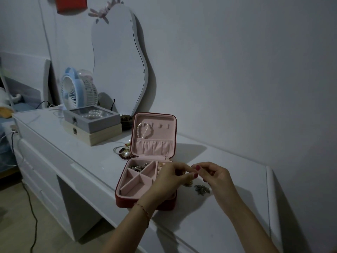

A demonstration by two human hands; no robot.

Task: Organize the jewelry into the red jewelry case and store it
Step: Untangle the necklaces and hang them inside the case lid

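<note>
Red on the outside and lined in pale pink velvet, the square zip-round jewelry case (145,179) lies open on the white glass-topped dresser (228,207), near its front edge, with the lid propped upright so both halves can be loaded. A white pearl bracelet (142,131) hangs from a hook inside the lid, its lower end tucked into the gathered pocket, which should stop it swinging when the lid shuts. In the tray, the far-left compartment holds a heap of small dark metal pieces (139,166); the nearer compartments look bare.

Both hands meet above the case's right side. The left hand (170,179) and the right hand (213,175) each have fingertips drawn together as if pinching one small item between them, probably working a clasp or a fine chain, but it is too small and dim to make out. Holding it over the tray means a slip would likely land inside.

Just beside the case on the right lies a small dark metal ornament (202,189), apparently waiting its turn. Behind the case's left corner sits a tangle of beaded bracelets (125,151). Farther back stand two stacked latched boxes (93,127), a blue desk fan (73,90) and a wavy frameless mirror (118,70).
</note>
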